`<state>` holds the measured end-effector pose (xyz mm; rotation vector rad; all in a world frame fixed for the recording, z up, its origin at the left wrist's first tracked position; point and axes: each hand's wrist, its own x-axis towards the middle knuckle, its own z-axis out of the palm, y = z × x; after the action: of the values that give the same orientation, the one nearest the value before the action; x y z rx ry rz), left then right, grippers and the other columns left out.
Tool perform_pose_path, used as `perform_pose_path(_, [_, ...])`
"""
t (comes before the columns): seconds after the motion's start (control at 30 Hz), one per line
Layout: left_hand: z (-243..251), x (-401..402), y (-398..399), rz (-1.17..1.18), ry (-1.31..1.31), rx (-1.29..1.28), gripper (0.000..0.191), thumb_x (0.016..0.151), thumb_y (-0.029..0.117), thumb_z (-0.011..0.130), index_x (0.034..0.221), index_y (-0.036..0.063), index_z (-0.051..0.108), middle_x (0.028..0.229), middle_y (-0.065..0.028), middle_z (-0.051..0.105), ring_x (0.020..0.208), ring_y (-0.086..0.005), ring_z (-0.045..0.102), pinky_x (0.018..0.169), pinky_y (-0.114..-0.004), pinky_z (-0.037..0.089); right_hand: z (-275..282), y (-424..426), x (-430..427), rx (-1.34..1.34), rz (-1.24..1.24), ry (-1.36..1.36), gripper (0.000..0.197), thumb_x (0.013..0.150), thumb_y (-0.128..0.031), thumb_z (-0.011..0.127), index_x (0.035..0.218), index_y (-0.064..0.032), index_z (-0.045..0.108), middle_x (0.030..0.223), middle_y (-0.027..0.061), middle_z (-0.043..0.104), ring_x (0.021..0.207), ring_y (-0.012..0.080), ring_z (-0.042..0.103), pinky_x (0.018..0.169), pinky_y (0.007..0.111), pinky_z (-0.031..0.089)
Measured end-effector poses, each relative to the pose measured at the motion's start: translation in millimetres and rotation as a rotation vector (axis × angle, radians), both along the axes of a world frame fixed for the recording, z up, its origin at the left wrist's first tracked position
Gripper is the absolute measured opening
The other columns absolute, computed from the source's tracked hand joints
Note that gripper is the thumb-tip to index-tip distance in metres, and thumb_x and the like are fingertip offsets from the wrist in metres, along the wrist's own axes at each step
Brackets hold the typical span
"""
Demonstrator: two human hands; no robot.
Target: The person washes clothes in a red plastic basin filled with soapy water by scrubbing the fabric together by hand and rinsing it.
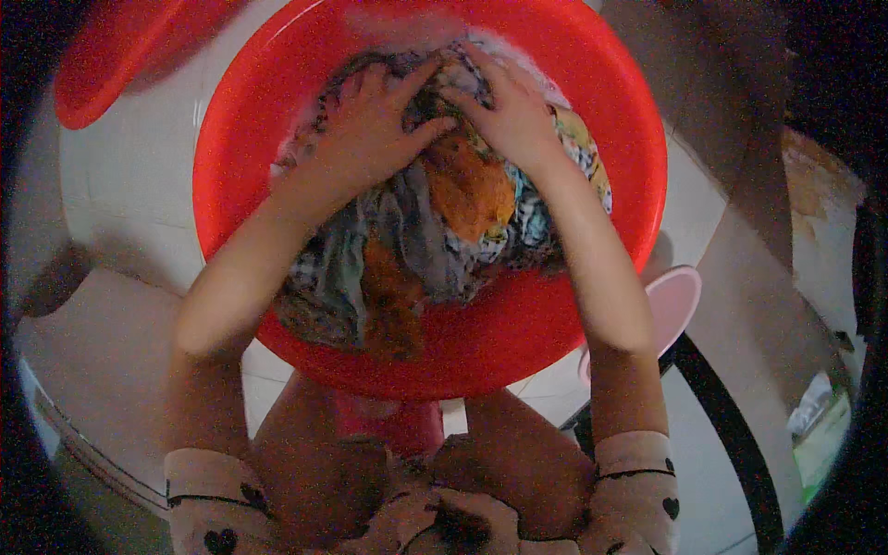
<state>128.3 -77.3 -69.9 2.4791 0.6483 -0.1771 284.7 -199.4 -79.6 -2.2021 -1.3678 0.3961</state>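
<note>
A large red plastic basin stands in front of me, with a heap of wet, patterned cloth inside it. The cloth is grey, black and white, with orange and yellow parts, and some pale suds lie along its far side. My left hand rests on the far left part of the heap, fingers spread. Beside it, my right hand presses on the cloth's far middle, thumb pointing towards the left thumb. Whether any fingers grip the fabric is hard to see, as the fingertips blur into it.
Another red plastic vessel is at the upper left on the tiled floor. A pink oval object shows beside the basin at right, near a curved black band. Something pink-red is between my legs.
</note>
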Motion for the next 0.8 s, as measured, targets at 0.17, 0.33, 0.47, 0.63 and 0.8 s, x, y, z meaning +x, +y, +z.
perform_pose_path(0.17, [-38.6, -30.6, -1.2, 0.003, -0.014, 0.014, 0.069, 0.084, 0.049, 0.061, 0.144, 0.0255, 0.035, 0.130, -0.0227, 0.042, 0.123, -0.0451, 0.039, 0.102, -0.052, 0.038, 12.1, -28.0, -6.6, -0.560, -0.180, 0.059, 0.049, 0.084, -0.042, 0.056, 0.119, -0.0067, 0.056, 0.101, 0.0239, 0.065, 0.094, 0.0392, 0.064, 0.084, 0.054, 0.048])
perform_pose_path(0.33, [-17.0, -65.5, -18.4, -0.016, 0.242, -0.184, 0.067, 0.084, 0.045, 0.062, 0.143, 0.0240, 0.036, 0.137, -0.0227, 0.037, 0.127, -0.0458, 0.035, 0.101, -0.052, 0.039, 48.7, -85.6, -28.4, -0.916, -0.201, 0.155, 0.048, 0.086, -0.037, 0.052, 0.125, -0.0086, 0.051, 0.101, 0.0249, 0.065, 0.095, 0.0403, 0.063, 0.086, 0.052, 0.048])
perform_pose_path(0.47, [-37.8, -64.5, -24.3, -0.099, 0.067, 0.185, 0.071, 0.081, 0.049, 0.064, 0.142, 0.0234, 0.038, 0.139, -0.0203, 0.038, 0.128, -0.0440, 0.034, 0.099, -0.052, 0.040, 32.5, -99.9, -36.5, -0.859, -0.237, 0.237, 0.064, 0.088, -0.042, 0.055, 0.142, -0.0138, 0.034, 0.122, 0.0253, 0.055, 0.114, 0.0413, 0.053, 0.096, 0.048, 0.043])
perform_pose_path(0.63, [-85.8, -35.3, 2.0, -0.139, -0.068, 0.353, 0.075, 0.076, 0.047, 0.071, 0.141, 0.0292, 0.039, 0.139, -0.0190, 0.039, 0.127, -0.0444, 0.036, 0.098, -0.051, 0.041, -25.6, -61.8, -30.7, -0.430, -0.351, 0.149, 0.073, 0.086, -0.045, 0.060, 0.143, -0.0098, 0.031, 0.131, 0.0248, 0.048, 0.122, 0.0417, 0.046, 0.101, 0.048, 0.039])
perform_pose_path(0.8, [-103.8, -12.1, 1.7, 0.174, -0.194, -0.077, 0.073, 0.074, 0.029, 0.077, 0.137, 0.0135, 0.043, 0.129, -0.0195, 0.049, 0.115, -0.0385, 0.050, 0.095, -0.046, 0.044, -87.3, -27.4, -39.0, -0.119, -0.547, 0.443, 0.066, 0.086, -0.041, 0.060, 0.134, 0.0011, 0.042, 0.124, 0.0248, 0.053, 0.117, 0.0412, 0.050, 0.099, 0.048, 0.040])
